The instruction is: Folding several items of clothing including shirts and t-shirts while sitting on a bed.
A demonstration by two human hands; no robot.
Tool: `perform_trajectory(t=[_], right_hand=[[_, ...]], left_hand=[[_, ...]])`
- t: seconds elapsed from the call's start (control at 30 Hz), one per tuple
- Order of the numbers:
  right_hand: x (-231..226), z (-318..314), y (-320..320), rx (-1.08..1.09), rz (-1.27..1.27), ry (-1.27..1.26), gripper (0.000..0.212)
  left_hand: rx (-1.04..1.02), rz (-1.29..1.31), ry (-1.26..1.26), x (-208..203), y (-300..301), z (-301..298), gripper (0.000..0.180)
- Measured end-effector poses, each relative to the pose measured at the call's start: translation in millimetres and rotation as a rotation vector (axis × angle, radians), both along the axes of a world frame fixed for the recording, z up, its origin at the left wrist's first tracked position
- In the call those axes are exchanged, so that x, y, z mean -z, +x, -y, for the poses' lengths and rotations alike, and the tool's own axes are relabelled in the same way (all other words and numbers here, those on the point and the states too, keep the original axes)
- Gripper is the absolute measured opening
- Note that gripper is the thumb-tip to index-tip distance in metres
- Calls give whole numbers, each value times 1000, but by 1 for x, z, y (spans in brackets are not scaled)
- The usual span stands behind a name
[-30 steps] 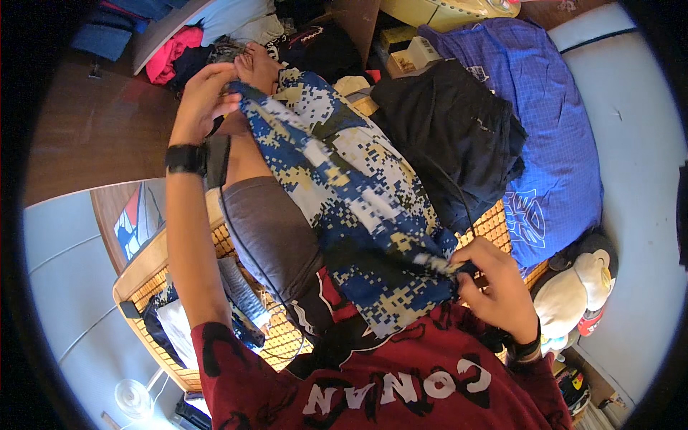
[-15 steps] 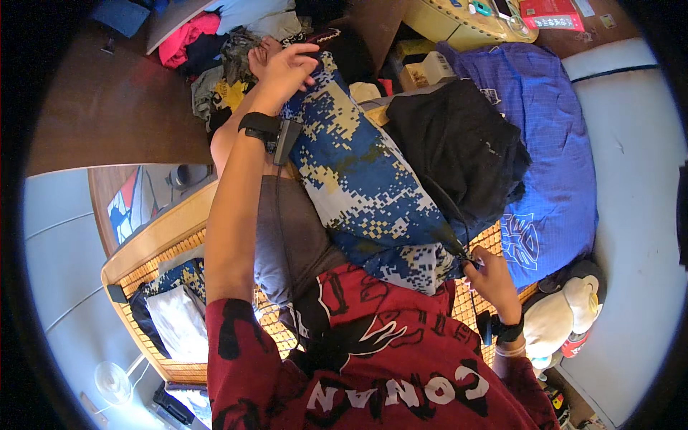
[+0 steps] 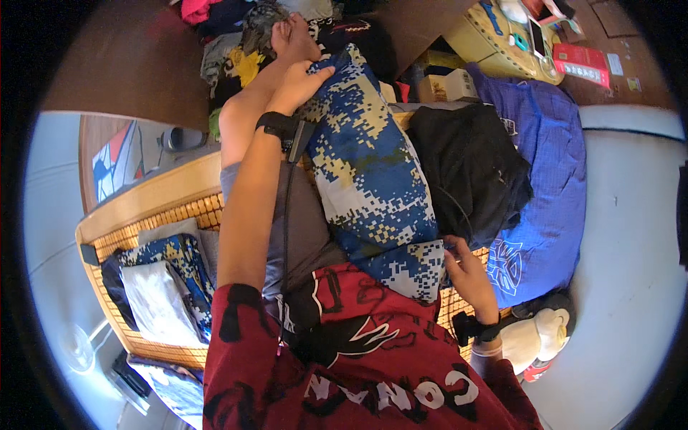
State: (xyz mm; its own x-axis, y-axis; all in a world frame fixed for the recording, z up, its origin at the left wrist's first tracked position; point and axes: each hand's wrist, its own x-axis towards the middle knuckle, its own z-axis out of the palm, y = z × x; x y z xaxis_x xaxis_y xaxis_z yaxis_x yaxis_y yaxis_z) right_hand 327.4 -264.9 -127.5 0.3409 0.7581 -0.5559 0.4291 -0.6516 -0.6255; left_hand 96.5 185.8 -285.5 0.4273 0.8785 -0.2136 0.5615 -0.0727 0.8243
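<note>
A long blue, white and tan pixel-camouflage garment lies over my lap, its near end folded back in a short flap. At its far left edge my left hand has its fingers bent over the cloth. My right hand is closed at the right edge of the near flap, thumb and fingertips against the fabric; part of that grip is hidden. Right beside the garment lies a heap of black cloth. Both wrists wear black straps, and a dark cable runs along my left arm.
Folded clothes lie at left on the bamboo-mat seat. A blue quilted bag or cushion and a penguin plush are at right. Beyond my foot is a clothes pile; a yellow stool holds a phone and small items.
My left hand has come down from above the garment onto its far edge. The near flap lies flatter and squarer, with my right hand still at its side. The view has shifted.
</note>
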Motion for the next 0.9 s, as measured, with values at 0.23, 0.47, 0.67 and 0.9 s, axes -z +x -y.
perform_trajectory(t=[0.23, 0.47, 0.67, 0.9], right_hand=[[16, 8, 13, -99, 6, -100, 23], [37, 21, 20, 220, -36, 199, 8], [49, 27, 26, 315, -495, 54, 42], [57, 14, 27, 184, -595, -169, 65]], left_hand=[[-126, -171, 35, -25, 3, 15, 57], [-188, -202, 112, -1, 1, 12, 60], [-15, -145, -99, -24, 18, 15, 100], [93, 209, -162, -33, 1, 2, 82]])
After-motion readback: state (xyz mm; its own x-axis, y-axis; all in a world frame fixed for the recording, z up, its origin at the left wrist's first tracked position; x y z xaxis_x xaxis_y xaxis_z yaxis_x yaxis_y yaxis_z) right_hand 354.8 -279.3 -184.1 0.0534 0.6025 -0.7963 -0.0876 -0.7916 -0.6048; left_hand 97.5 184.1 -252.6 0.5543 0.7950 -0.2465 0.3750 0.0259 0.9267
